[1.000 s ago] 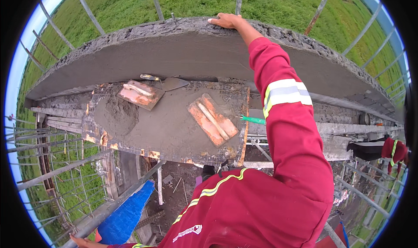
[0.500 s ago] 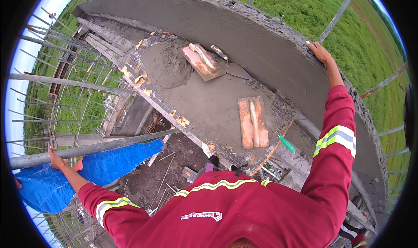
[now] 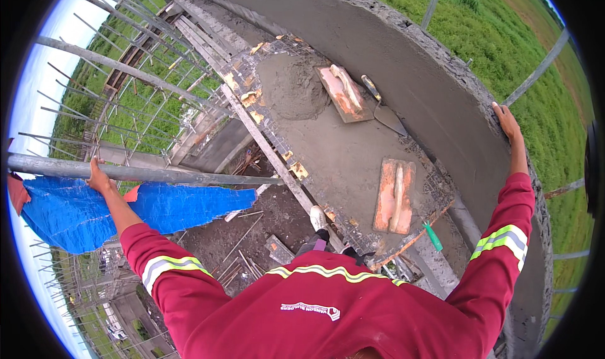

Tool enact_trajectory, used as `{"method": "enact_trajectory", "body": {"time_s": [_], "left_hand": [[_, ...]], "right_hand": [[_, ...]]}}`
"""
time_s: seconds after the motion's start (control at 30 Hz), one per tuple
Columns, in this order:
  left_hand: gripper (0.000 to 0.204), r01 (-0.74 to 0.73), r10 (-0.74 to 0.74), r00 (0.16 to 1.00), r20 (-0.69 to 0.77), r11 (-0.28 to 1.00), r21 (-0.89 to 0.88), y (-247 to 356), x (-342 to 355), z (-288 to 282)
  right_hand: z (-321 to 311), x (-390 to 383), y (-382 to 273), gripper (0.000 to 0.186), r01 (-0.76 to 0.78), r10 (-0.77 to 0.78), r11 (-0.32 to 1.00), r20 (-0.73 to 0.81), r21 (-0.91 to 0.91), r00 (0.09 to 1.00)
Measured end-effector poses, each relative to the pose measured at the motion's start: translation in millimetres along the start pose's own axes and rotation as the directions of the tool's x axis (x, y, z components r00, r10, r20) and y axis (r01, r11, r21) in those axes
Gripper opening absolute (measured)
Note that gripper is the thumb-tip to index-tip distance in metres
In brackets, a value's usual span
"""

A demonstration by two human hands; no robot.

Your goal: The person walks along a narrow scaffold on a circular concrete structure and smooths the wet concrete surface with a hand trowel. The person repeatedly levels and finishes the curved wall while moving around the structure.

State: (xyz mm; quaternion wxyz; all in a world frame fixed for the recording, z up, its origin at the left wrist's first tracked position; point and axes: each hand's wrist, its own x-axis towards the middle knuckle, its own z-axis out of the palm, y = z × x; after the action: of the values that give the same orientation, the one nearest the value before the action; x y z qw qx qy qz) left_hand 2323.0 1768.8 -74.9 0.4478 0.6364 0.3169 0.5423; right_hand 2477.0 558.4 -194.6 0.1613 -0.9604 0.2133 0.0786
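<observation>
My left hand point(image 3: 99, 176) is closed round a grey scaffold pipe point(image 3: 148, 172) at the left, next to a blue tarp point(image 3: 179, 203). On the far right, my right hand point(image 3: 509, 125) holds the rough top edge of a curved concrete wall point(image 3: 435, 75). Between my arms lies a mortar-covered board point(image 3: 340, 160). It bears a mound of wet mortar point(image 3: 291, 88), two worn floats with pale handles, one farther off point(image 3: 344, 94) and one nearer point(image 3: 394, 196), and a pointed trowel point(image 3: 389, 118) by the wall. A green-handled tool point(image 3: 433, 236) lies at the board's near right corner.
A white shoe point(image 3: 317, 219) is at the board's left edge, beside a long plank point(image 3: 268, 150). Beyond that edge is a drop to dark ground point(image 3: 208, 245) with loose sticks. Scaffold poles point(image 3: 126, 63) stand at the left; grass point(image 3: 491, 19) lies beyond the wall.
The view has turned, so the board and its tools sit farther right in the picture. Both hands keep their holds on the pipe and the wall. The white shoe shows more fully.
</observation>
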Motion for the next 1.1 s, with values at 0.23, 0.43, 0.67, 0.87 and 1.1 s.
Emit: {"method": "enact_trajectory", "body": {"time_s": [0.23,0.43,0.67,0.87,1.1], "left_hand": [[0.032,0.044,-0.045,0.999,0.011,0.999,0.030,-7,8,1],[0.036,0.060,-0.087,0.993,0.077,0.952,0.299,5,17,-8],[0.047,-0.047,-0.071,0.976,0.207,0.856,0.516,-8,-36,53],[0.057,-0.049,-0.093,0.969,0.229,0.837,0.546,-45,-72,61],[0.071,-0.056,-0.057,0.983,0.175,0.813,0.580,-43,-60,67]], "right_hand": [[14,17,19,0.104,0.087,-0.089,0.995,-0.031,-0.056,0.996],[6,-5,-4,0.099,-0.025,0.020,0.997,-0.070,-0.079,0.997],[8,-16,-27,0.095,-0.097,0.098,0.995,-0.058,0.013,0.994],[6,-17,-32,0.087,-0.115,0.117,0.992,-0.040,0.050,0.992],[15,-13,-23,0.086,-0.149,0.151,0.989,-0.120,0.024,0.981]]}}
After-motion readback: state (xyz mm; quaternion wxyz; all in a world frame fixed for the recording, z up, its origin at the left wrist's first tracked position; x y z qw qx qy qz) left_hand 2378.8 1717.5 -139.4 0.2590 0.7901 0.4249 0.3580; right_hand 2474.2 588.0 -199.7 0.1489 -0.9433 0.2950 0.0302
